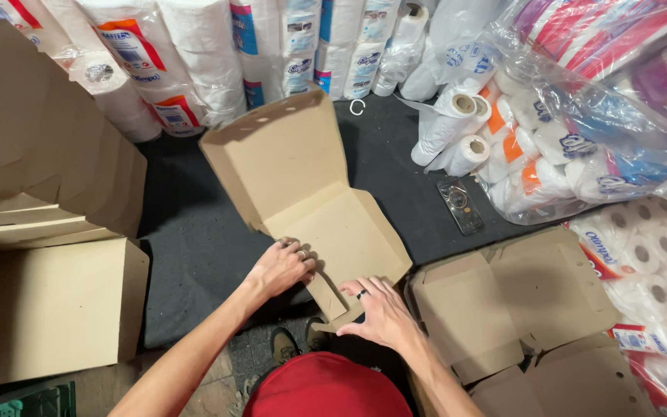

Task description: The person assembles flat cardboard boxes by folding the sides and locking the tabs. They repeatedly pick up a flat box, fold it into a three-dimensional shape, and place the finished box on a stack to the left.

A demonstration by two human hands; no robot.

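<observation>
A brown cardboard box (303, 185) lies open on the dark floor, its lid tilted up toward the back. My left hand (281, 269) presses on the near left edge of the box's base, fingers curled over the fold, rings on two fingers. Beside it, my right hand (382, 310) holds down the box's front flap (326, 297) at the near edge, fingers spread flat, a dark ring on one finger.
Folded boxes (55, 309) are stacked at the left and flat box blanks (526, 301) lie at the right. Wrapped paper rolls (194, 62) line the back, and bagged rolls (565, 139) fill the right. A phone (461, 205) lies on the floor.
</observation>
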